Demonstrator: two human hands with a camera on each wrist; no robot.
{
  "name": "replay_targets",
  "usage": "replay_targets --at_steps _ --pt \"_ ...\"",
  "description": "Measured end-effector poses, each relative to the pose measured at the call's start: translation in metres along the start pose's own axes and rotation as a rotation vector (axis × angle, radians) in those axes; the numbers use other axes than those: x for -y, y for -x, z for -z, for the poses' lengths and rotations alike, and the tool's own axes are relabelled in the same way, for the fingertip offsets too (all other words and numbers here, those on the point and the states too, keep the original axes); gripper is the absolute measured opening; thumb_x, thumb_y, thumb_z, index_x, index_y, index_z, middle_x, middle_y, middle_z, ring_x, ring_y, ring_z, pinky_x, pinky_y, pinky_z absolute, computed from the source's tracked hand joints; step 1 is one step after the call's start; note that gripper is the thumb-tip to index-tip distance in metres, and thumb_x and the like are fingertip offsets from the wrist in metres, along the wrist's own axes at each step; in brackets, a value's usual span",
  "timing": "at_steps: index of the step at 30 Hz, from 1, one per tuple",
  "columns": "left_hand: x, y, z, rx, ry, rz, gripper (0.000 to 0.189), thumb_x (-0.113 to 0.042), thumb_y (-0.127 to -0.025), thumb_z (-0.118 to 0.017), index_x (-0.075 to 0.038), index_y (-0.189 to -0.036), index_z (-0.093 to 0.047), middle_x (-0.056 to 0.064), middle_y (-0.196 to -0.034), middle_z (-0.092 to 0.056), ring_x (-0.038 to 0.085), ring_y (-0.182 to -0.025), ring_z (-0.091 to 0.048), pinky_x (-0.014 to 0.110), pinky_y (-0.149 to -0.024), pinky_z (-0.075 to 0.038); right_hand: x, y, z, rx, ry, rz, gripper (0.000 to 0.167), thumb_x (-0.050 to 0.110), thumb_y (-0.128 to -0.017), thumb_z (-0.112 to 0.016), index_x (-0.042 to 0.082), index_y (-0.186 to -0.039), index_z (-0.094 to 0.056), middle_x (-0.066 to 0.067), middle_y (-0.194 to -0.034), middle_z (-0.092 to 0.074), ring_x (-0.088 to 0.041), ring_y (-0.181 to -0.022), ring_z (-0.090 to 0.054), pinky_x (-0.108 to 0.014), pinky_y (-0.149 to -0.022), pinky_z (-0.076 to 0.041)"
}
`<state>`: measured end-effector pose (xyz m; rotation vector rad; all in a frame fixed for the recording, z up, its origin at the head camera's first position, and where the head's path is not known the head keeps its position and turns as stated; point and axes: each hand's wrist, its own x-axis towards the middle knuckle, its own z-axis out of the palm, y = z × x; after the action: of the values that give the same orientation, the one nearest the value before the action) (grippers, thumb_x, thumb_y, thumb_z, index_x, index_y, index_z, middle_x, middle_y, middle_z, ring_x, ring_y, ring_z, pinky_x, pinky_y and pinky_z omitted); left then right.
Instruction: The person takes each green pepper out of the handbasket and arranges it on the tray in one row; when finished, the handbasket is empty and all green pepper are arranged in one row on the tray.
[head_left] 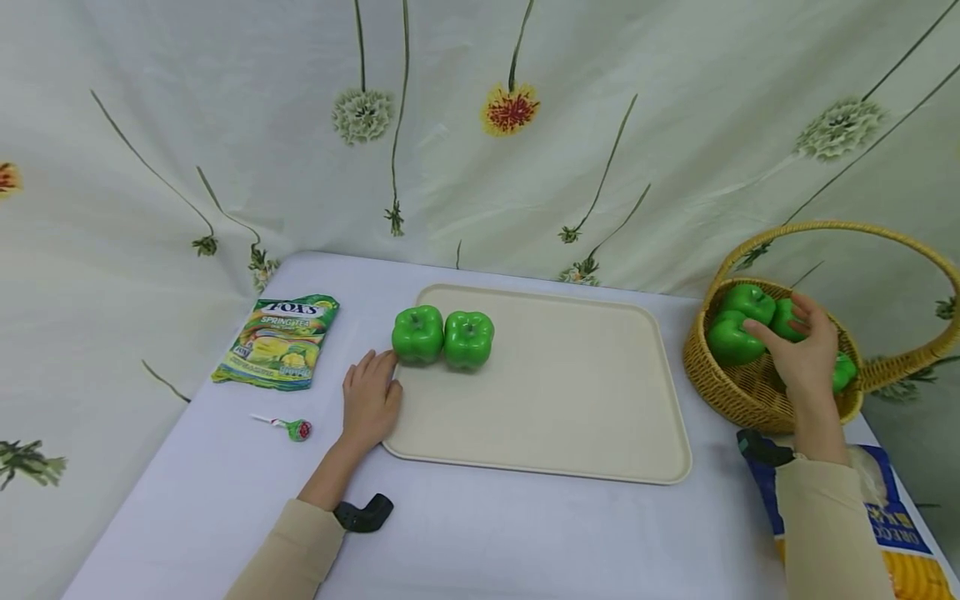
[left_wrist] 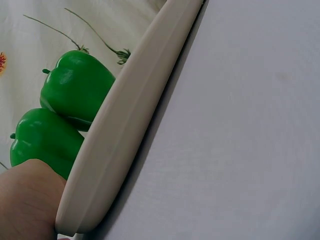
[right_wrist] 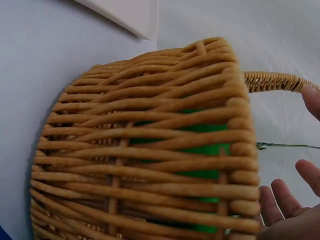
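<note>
Two green bell peppers [head_left: 442,337] sit side by side at the left end of a beige tray [head_left: 570,392]. My left hand [head_left: 369,398] rests at the tray's left edge, its fingertips close to the nearer pepper; the left wrist view shows part of it beside the peppers [left_wrist: 75,90]. Over the wicker basket [head_left: 731,400] at the right is my right hand [head_left: 808,354], fingers and thumb spread apart. Several green peppers [head_left: 737,337] lie in the basket beneath it. In the right wrist view, nothing shows between the fingers [right_wrist: 285,200] beyond the basket rim.
A bag of Fox's candy [head_left: 281,342] lies at the table's far left, with a lollipop [head_left: 298,430] in front of it. The basket's tall handle [head_left: 832,227] arches above its rim. A blue and yellow packet [head_left: 900,517] lies partly under the right sleeve. A floral cloth hangs behind the table.
</note>
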<state>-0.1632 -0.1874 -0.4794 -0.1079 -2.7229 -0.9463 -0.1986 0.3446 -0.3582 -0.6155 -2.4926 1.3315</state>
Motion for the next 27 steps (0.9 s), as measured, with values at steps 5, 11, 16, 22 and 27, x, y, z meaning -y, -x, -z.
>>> replay_targets --at_steps 5,11,16,22,27 --pt "-0.001 0.001 0.001 0.009 -0.004 0.003 0.047 -0.005 -0.091 -0.045 0.004 -0.138 -0.049 0.024 -0.143 -0.049 0.045 -0.143 -0.026 0.064 -0.116 -0.007 -0.010 -0.005 -0.001 0.012 0.018 -0.022 0.081 0.041 -0.090 -0.064 0.024 -0.156 -0.021 -0.013 -0.161 -0.018 -0.033 -0.145 -0.025 -0.051 -0.115 -0.031" --pt "-0.003 0.001 0.001 0.008 -0.006 0.003 0.047 -0.005 -0.091 -0.044 0.004 -0.138 -0.049 0.023 -0.143 -0.049 0.044 -0.143 -0.026 0.064 -0.116 -0.007 -0.020 -0.007 -0.006 0.024 0.023 -0.043 0.084 0.043 -0.090 -0.063 0.023 -0.157 -0.017 -0.015 -0.162 -0.017 -0.034 -0.147 -0.023 -0.054 -0.115 -0.031" --pt "-0.004 0.000 0.001 0.005 -0.002 -0.002 0.047 -0.005 -0.092 -0.044 0.004 -0.137 -0.049 0.023 -0.142 -0.050 0.045 -0.143 -0.027 0.065 -0.116 -0.008 -0.026 -0.008 -0.010 0.030 0.009 -0.063 0.086 0.042 -0.090 -0.064 0.022 -0.158 -0.015 -0.016 -0.162 -0.015 -0.035 -0.148 -0.021 -0.054 -0.117 -0.028" --pt "-0.004 0.000 0.001 0.005 -0.008 -0.002 0.047 -0.005 -0.092 -0.044 0.004 -0.137 -0.049 0.023 -0.142 -0.049 0.045 -0.142 -0.027 0.064 -0.116 -0.008 -0.028 -0.009 -0.014 0.026 0.008 -0.070 0.087 0.041 -0.089 -0.065 0.019 -0.158 -0.015 -0.016 -0.162 -0.016 -0.034 -0.148 -0.022 -0.052 -0.118 -0.027" --pt "-0.004 -0.001 0.002 0.007 -0.005 -0.002 0.047 -0.005 -0.092 -0.044 0.004 -0.138 -0.049 0.023 -0.143 -0.049 0.045 -0.143 -0.027 0.064 -0.116 -0.008 -0.029 -0.009 -0.016 0.030 0.007 -0.068 0.086 0.039 -0.089 -0.066 0.018 -0.157 -0.018 -0.016 -0.161 -0.016 -0.033 -0.147 -0.022 -0.049 -0.118 -0.028"
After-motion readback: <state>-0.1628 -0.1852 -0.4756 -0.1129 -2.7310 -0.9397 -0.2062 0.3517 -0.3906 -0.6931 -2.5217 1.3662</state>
